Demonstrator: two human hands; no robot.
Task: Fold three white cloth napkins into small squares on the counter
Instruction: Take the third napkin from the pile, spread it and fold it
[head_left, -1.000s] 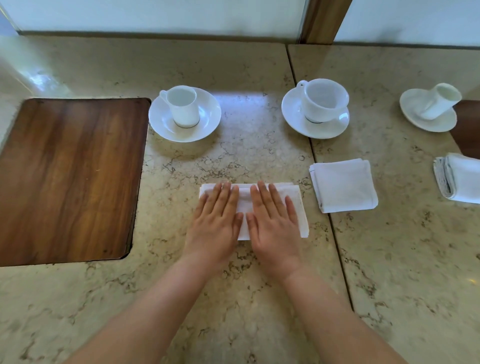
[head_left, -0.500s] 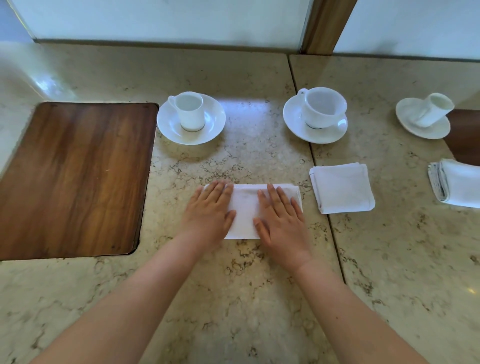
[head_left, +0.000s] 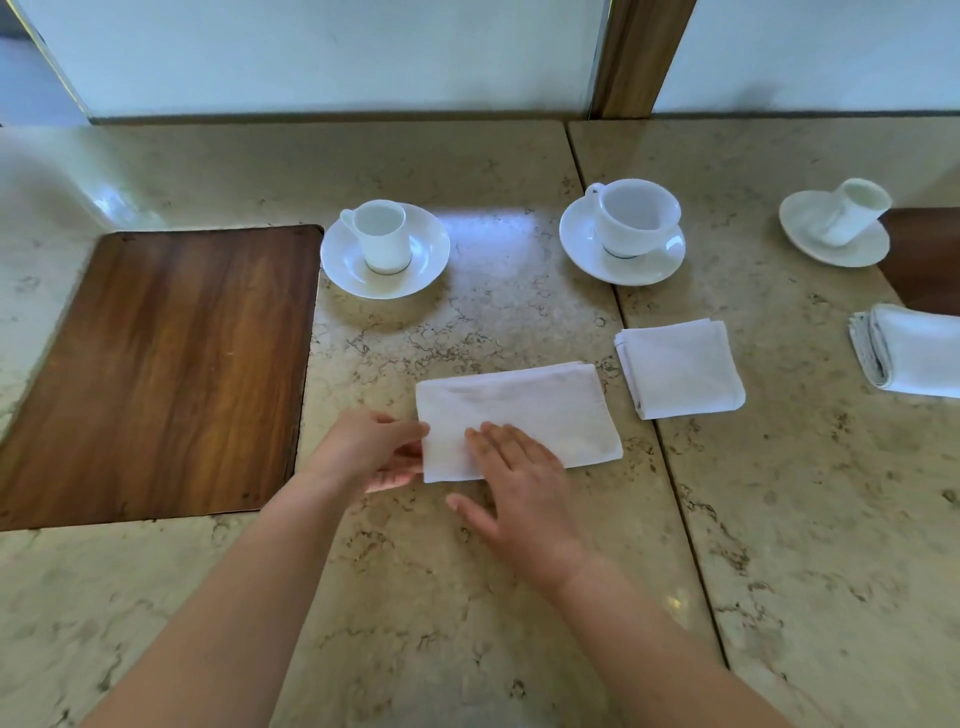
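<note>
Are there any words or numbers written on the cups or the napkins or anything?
None can be read. The white cups on saucers are plain, the white cloth napkins show no print, and the brown wooden board and beige marble counter carry no writing.

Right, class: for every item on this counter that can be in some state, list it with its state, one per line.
Middle napkin: folded to a rectangle, not yet square.
Second napkin: folded square.
Far-right napkin: folded, partly out of view.
Left cup: upright on saucer, empty.
Middle cup: upright on saucer, empty.
Right cup: on saucer.
Left hand: pinching the middle napkin's left edge.
Right hand: flat on it.
</note>
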